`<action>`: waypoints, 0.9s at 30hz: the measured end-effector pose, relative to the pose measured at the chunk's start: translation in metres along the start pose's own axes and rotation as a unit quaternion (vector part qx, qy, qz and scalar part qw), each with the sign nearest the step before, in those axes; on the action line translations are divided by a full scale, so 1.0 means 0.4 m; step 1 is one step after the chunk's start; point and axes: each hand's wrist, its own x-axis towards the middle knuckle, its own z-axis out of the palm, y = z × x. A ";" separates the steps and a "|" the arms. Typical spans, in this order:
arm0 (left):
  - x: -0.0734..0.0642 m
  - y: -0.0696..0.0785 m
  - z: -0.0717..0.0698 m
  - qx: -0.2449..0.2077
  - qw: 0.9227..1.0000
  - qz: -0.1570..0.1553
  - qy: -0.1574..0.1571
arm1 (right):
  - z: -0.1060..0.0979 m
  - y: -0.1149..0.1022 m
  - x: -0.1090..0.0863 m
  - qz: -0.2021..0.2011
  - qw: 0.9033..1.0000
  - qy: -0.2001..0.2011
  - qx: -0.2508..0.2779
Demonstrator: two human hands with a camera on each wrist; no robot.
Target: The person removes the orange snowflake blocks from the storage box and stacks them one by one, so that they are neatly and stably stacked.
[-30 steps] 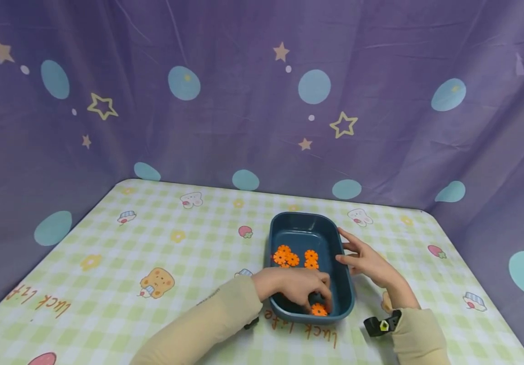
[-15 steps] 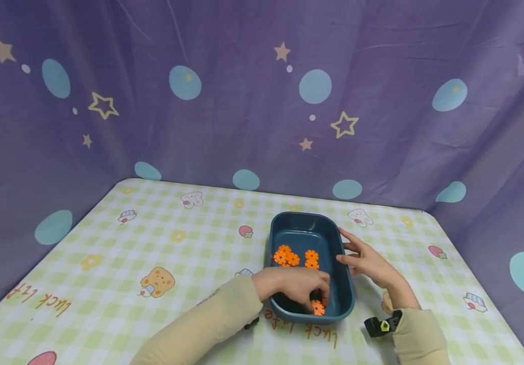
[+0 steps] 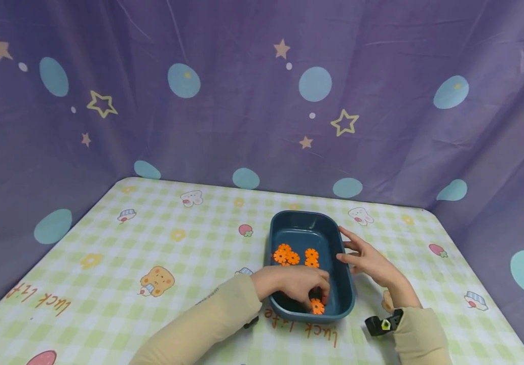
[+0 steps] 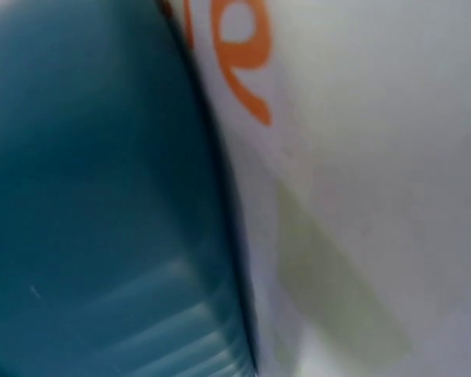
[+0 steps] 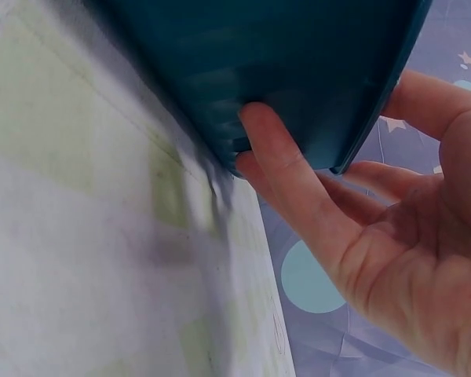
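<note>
A dark blue box (image 3: 307, 318) with rounded corners stands on the table. My left hand (image 3: 298, 284) reaches into its near end, the fingers bent down and pinching an orange flower-shaped disc (image 3: 317, 306). My right hand (image 3: 371, 261) holds the box's right side, the thumb at the rim and the fingers against the outer wall. In the right wrist view, two fingertips (image 5: 263, 126) press low on that wall. More orange flower-shaped discs lie inside the box, a cluster (image 3: 286, 255) at left and a pair (image 3: 311, 258) to its right. The left wrist view shows just the box's outer wall (image 4: 102, 196) and tablecloth.
A green-checked tablecloth (image 3: 175, 253) with printed cartoons covers the table. Behind and at both sides hangs a purple curtain (image 3: 244, 132) with stars and blue ovals. A black wrist strap (image 3: 382, 323) sits at the right sleeve.
The left fingers have closed in on the near disc, which has shifted and tilted slightly. The right hand and the box stay in place.
</note>
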 end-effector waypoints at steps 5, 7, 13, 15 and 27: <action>0.000 0.003 0.001 0.011 1.000 -0.012 0.008 | 0.000 -0.001 -0.002 -0.001 1.000 -0.002 0.001; 0.000 0.006 0.000 0.018 1.000 -0.019 0.009 | 0.000 -0.001 -0.001 -0.002 1.000 -0.002 0.001; 0.000 0.020 -0.004 0.042 0.998 -0.039 0.009 | 0.000 0.000 -0.001 -0.003 1.000 0.000 0.003; 0.000 0.023 -0.005 0.049 0.998 -0.042 0.010 | 0.000 0.000 -0.001 -0.002 1.000 0.000 0.003; -0.003 0.014 -0.004 0.051 0.998 -0.021 0.016 | -0.001 0.002 -0.001 0.000 1.000 -0.002 0.004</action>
